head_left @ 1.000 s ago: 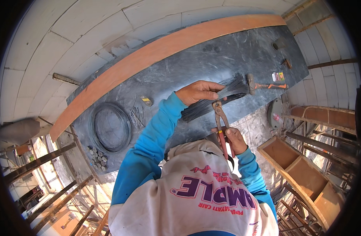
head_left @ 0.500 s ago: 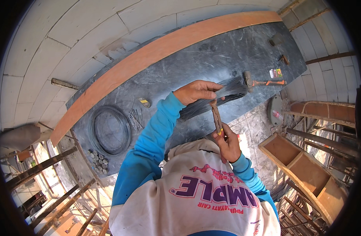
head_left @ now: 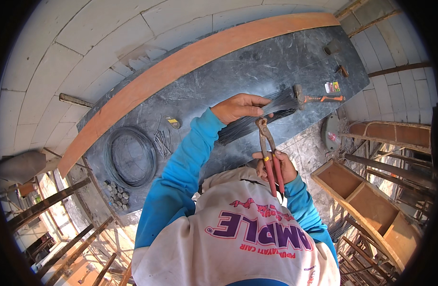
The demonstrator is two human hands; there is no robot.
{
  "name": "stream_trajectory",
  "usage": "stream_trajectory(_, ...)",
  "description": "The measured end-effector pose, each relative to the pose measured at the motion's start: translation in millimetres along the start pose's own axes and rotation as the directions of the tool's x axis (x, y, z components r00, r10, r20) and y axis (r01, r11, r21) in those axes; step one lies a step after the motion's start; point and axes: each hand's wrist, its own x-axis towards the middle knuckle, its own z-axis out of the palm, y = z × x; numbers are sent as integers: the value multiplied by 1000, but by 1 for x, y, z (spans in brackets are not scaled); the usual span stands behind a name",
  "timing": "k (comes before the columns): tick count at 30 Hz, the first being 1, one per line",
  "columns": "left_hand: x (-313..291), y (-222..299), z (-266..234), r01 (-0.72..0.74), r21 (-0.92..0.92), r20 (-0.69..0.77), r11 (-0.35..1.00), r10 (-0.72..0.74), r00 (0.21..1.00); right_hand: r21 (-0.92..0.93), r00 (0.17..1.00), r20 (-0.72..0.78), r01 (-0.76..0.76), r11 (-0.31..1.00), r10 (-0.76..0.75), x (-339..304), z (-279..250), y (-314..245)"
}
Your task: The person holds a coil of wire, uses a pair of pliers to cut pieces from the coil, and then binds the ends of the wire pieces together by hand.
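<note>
My left hand point(head_left: 241, 107) pinches a bundle of thin grey wires point(head_left: 282, 100) between thumb and fingers, above the dark table. Beneath and beside it lie more dark wires point(head_left: 235, 133). My right hand point(head_left: 286, 168) grips red-handled pincers point(head_left: 266, 136) near the table's front edge. The pincers' handles are spread apart, and their jaws point up, just below my left fingers. Whether the jaws touch any wire I cannot tell. At the far end of the wires rests a hammer point(head_left: 319, 98) with an orange and black handle.
On the table's left are a wire coil point(head_left: 108, 155), short wire pieces point(head_left: 162, 143), a yellow-labelled tape measure point(head_left: 173, 122) and several grey lumps point(head_left: 116, 196). A long orange-brown board point(head_left: 190, 59) runs along the back. A wooden compartment frame point(head_left: 362, 200) stands at right.
The pincers have turned in my right hand, and their handles have spread from closed to apart. My left hand stays nearly still with the wires.
</note>
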Motion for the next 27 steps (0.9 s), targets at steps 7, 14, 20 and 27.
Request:
stream_trajectory(7, -5, -4, 2, 21, -21, 5, 1000, -21, 1000, -403, 995, -96, -19, 915, -22, -4, 24, -12)
stream_trajectory(14, -1, -7, 3, 42, -45, 5, 998, -42, 999, -482, 979, -204, -94, 871, -7, -11, 25, -18)
stream_trajectory(20, 2, -10, 5, 39, -48, 18, 998, -38, 999, -567, 952, -281, -60, 821, -124, -10, 30, -10)
stream_trajectory(27, 6, -2, 16, 26, 38, 50, 999, -27, 998, 150, 1000, 27, 7, 989, -11, -9, 4, 15)
